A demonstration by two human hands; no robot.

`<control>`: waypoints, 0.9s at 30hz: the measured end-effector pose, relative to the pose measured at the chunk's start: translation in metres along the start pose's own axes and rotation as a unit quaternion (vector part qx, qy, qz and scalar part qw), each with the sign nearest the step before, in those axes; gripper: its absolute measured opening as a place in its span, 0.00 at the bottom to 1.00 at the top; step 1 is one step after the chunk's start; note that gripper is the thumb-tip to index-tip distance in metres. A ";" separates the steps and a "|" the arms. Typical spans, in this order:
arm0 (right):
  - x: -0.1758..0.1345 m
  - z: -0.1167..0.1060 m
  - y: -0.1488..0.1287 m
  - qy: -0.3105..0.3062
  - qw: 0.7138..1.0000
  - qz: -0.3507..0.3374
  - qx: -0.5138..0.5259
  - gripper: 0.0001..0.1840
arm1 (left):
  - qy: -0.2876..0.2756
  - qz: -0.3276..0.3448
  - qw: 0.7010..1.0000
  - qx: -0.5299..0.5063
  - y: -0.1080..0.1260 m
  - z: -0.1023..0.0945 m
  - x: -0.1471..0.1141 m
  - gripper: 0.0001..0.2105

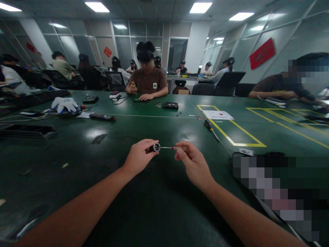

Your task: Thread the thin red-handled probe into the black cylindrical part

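Observation:
My left hand [140,156] is closed round a small dark cylindrical part [156,147] with a silvery ring at its open end, which faces me. Much of that part is hidden by my fingers. In my right hand [191,161] is a screwdriver [183,148] with a clear handle and a red collar, held between thumb and fingers. Its thin shaft points left, and the tip is at the rim of the cylindrical part; whether it touches is too small to tell. Both hands are above the green table [144,212].
Another screwdriver [212,130], black and yellow, lies right of centre beside yellow tape [246,140] and a paper sheet [218,115]. White-blue gloves [64,105], a dark pen-like tool [102,117] and a black box [170,105] lie further back. A person [147,80] works opposite.

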State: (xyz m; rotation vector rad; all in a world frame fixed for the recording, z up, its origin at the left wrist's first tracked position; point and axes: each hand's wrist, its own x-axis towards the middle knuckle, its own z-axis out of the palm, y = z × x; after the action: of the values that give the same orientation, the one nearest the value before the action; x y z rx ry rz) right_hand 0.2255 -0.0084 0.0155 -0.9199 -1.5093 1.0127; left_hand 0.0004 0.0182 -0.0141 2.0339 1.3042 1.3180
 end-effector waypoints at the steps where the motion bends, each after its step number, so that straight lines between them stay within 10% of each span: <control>1: -0.001 0.000 -0.002 -0.003 1.000 -0.009 -0.012 0.11 | -0.003 0.001 1.000 0.004 0.000 0.000 0.000 0.20; 15: 0.001 0.006 0.011 0.062 0.997 0.037 0.009 0.17 | -0.025 0.005 0.998 0.050 0.004 0.001 -0.001 0.20; 23: 0.018 -0.005 0.021 0.058 0.917 0.256 0.301 0.17 | -0.006 0.034 0.999 0.039 0.009 -0.001 0.000 0.20; 27: 0.020 -0.009 0.016 0.095 0.926 0.188 0.313 0.15 | -0.005 0.018 0.999 0.032 0.010 -0.003 0.001 0.20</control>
State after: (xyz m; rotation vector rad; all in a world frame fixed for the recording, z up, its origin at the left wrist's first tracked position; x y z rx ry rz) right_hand 0.2316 0.0170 0.0079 -0.8175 -0.7667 1.5189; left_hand 0.0027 0.0135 -0.0054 2.1134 1.3290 1.2962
